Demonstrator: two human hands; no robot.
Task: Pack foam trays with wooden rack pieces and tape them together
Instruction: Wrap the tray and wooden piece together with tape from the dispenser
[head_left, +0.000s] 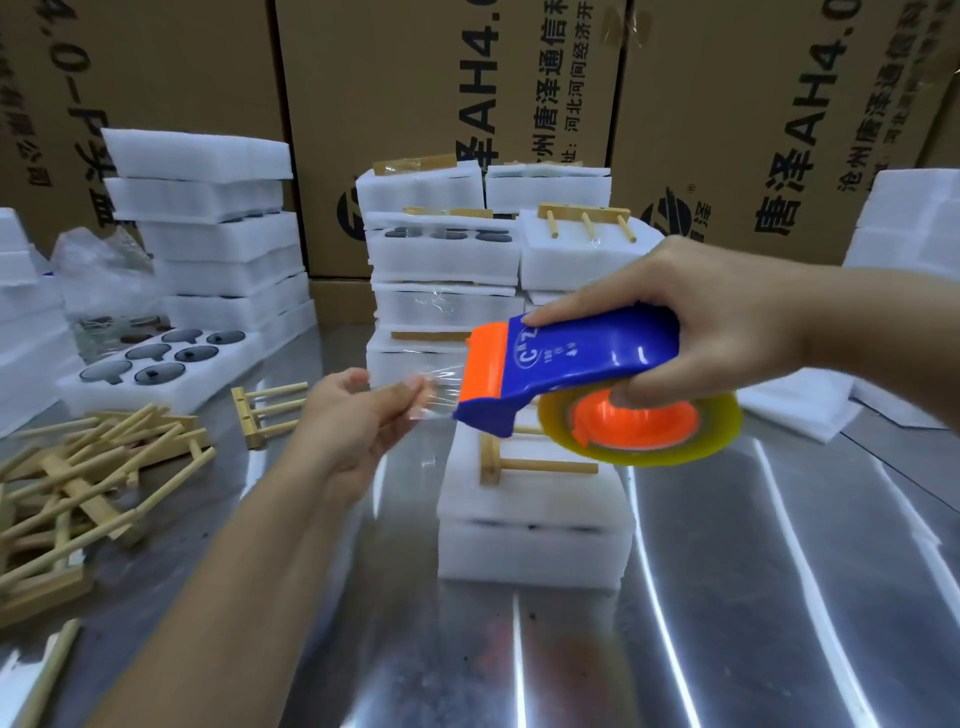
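Note:
My right hand (711, 317) grips a blue and orange tape dispenser (566, 364) with a roll of clear tape (639, 426), held in the air above a stack of two white foam trays (530, 540). A wooden rack piece (524, 462) lies on top of that stack, partly hidden by the dispenser. My left hand (358, 415) pinches the loose end of the clear tape (441, 389) just left of the dispenser's orange mouth.
A pile of wooden rack pieces (78, 488) lies at the left on the shiny metal table (727, 623). One rack piece (265, 410) lies apart. A foam tray with dark lids (156, 358) sits behind. Taped foam stacks (447, 260) and cardboard boxes (441, 78) stand at the back.

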